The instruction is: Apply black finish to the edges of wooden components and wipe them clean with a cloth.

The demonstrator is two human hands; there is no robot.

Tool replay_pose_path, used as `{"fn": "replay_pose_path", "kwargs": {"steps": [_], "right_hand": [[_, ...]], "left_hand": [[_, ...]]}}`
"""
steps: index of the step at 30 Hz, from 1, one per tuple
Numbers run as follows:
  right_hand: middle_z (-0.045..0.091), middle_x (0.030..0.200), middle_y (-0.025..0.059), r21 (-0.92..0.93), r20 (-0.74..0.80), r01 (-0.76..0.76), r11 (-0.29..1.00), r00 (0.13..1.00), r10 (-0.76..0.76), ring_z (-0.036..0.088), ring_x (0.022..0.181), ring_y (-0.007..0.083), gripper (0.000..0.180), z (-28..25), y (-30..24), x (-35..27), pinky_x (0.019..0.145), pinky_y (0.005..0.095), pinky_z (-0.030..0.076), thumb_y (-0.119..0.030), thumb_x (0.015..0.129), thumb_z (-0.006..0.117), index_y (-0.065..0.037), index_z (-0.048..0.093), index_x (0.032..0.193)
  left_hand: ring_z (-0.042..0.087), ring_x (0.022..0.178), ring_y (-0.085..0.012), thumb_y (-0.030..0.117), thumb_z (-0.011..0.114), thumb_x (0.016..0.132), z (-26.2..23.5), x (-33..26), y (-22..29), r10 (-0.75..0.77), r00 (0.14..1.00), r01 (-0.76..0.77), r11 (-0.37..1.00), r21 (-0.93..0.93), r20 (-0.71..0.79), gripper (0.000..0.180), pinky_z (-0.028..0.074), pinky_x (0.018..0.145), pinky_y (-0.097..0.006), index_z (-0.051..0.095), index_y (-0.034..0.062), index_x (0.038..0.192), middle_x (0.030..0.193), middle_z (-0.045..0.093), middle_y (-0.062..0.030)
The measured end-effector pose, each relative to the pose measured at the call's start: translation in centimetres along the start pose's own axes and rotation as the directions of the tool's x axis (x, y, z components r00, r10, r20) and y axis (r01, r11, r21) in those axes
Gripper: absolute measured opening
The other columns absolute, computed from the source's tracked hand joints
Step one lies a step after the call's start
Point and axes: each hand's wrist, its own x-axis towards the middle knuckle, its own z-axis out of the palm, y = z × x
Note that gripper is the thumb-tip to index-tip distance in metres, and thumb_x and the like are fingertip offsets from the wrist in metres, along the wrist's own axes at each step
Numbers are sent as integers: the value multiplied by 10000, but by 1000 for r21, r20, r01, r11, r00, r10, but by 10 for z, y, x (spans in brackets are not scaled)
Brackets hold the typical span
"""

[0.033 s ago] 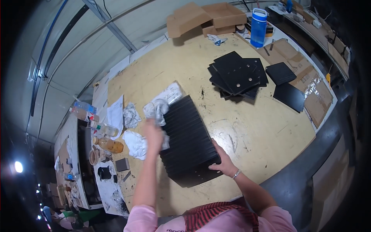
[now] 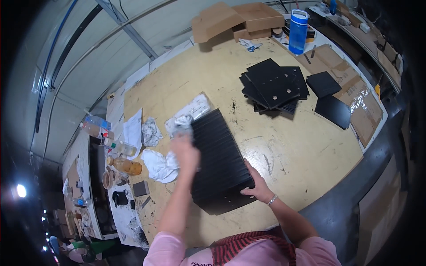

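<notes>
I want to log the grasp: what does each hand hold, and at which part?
The left hand grips a crumpled grey rag. The right hand presses the near right corner of the black ribbed panel.

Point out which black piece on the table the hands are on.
The big ribbed black panel at the near edge: left hand wipes it with a rag, right hand steadies it. The flat black plates lie untouched.

**A plywood workbench in a dim workshop**

A broad plywood table (image 2: 199,75), scuffed and marked, fills the middle of the view. Flattened brown cardboard (image 2: 355,95) lies along its right edge, folded cartons (image 2: 237,20) are heaped at its far end beside a blue bottle (image 2: 298,31). To the left runs a pale floor (image 2: 75,75) crossed by metal rails (image 2: 128,31). A cluttered side shelf (image 2: 100,177) with bottles sits lower left, where a single bright lamp (image 2: 21,190) glares from the darkness.
</notes>
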Motion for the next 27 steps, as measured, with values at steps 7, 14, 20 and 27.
{"fn": "replay_pose_path", "kwargs": {"steps": [7, 14, 20, 27], "right_hand": [[304, 1561, 178, 147, 26, -169, 975, 986, 167, 340, 1415, 311, 1092, -1, 14, -6, 1165, 354, 263, -203, 649, 852, -1, 229, 1523], [314, 1557, 179, 34, -14, -36, 999, 999, 37, 336, 1421, 302, 1105, -4, 6, -1, 1168, 352, 258, -206, 636, 859, -1, 234, 1523], [327, 1549, 182, 28, -2, -21, 999, 1000, 21, 364, 1401, 305, 1092, -4, 1, 0, 1156, 351, 278, -198, 640, 845, -26, 237, 1530], [327, 1549, 179, 95, -13, -62, 994, 998, 64, 337, 1416, 305, 1073, -4, 1, -1, 1168, 345, 243, -228, 649, 831, -4, 250, 1523]], "left_hand": [[541, 1115, -362, -62, 579, 712, 27, 37, 147, 556, 831, -409, 648, -642, 31, 548, 427, 996, -421, 652, 124, 1222, 1209, 601, -164], [574, 1016, -330, -85, 553, 687, -11, 23, -93, 425, 900, -409, 900, -151, 92, 441, 451, 898, -427, 743, 111, 1034, 1135, 672, -109], [550, 1092, -354, -108, 476, 687, -37, 28, -63, 306, 951, -288, 929, -235, 45, 479, 416, 984, -399, 728, 67, 1056, 1160, 650, -163], [560, 984, -317, -115, 508, 620, -41, 3, -82, 332, 908, -285, 936, -204, 255, 486, 458, 890, -392, 773, 98, 967, 1031, 690, -106]]}}
